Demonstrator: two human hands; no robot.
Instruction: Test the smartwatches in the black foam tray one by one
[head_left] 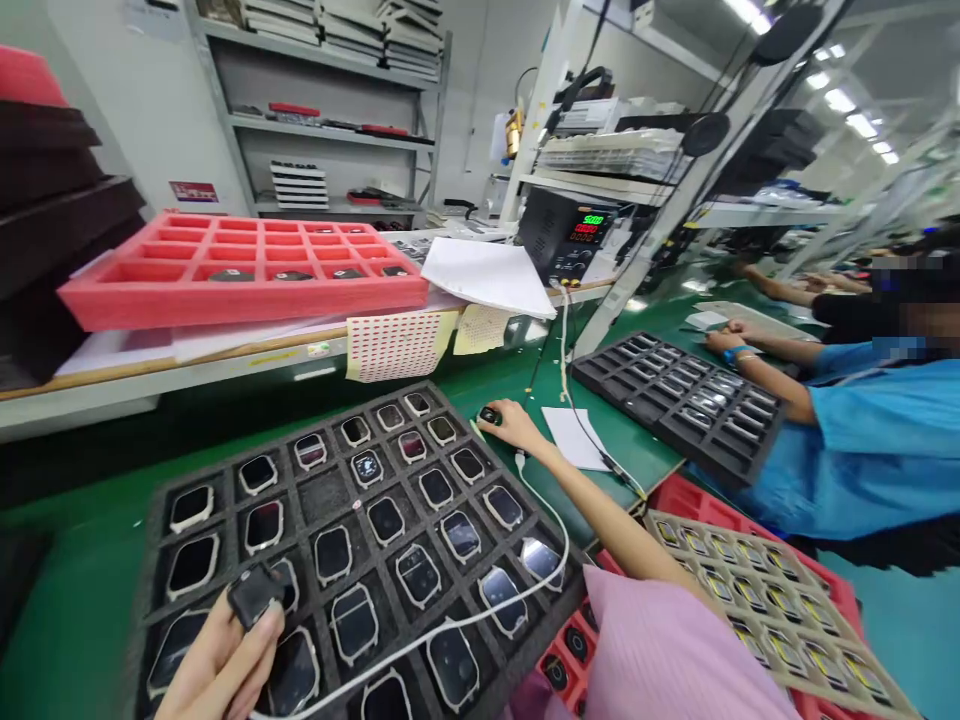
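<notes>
My left hand (225, 655) pinches a black squarish watch body (253, 592) over the near left part of a dark foam tray (154, 540). Silver-rimmed smartwatches (386, 520) lie face up in the tray's compartments; one watch (367, 467) has a lit dial. One compartment (324, 495) in the second column holds no watch. Beyond the tray's far right edge, my right hand (516, 426) has its fingers closed on a small dark object with a pale edge (490, 415), too small to make out. A white cable (457, 625) crosses the tray, its plug near my right wrist.
On the ledge ahead rest a red foam tray (247, 305) and a power supply (574, 240) with lit digits. Another dark tray (675, 400) lies to the right, near a co-worker in blue (885, 430). Beige tray (780, 600) and red trays stand low right.
</notes>
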